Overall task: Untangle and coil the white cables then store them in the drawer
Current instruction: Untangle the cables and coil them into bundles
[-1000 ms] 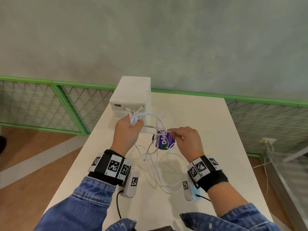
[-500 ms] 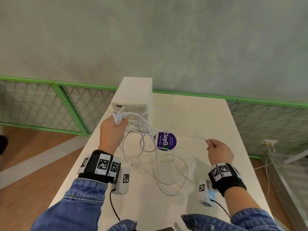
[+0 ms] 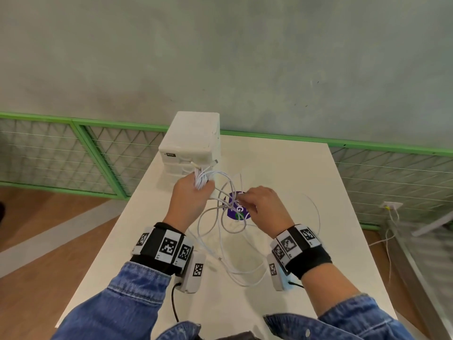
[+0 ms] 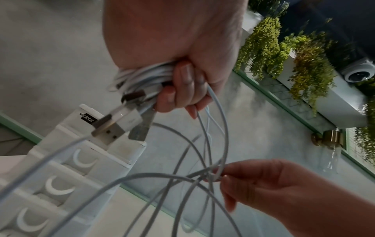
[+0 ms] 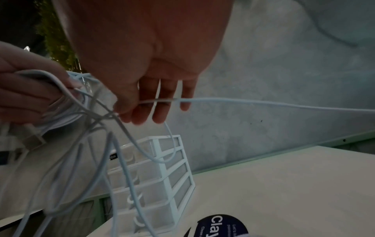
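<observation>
My left hand grips a bundle of coiled white cables with USB plugs sticking out, held above the table in front of the white drawer unit. Loose white cable loops hang from the bundle and trail onto the table. My right hand is close beside the left and pinches a cable strand at a tangle between thumb and fingers. One strand runs off to the right from that pinch. The drawers look closed.
A round purple sticker lies on the white table under the cables. The table's left edge drops to a wooden floor. A green-framed wire fence and a grey wall stand behind. A wall socket with cables is at right.
My right hand, stretched out to the right with a strand half a second ago, has come back in beside the left. The left hand with its bundle has shifted slightly right.
</observation>
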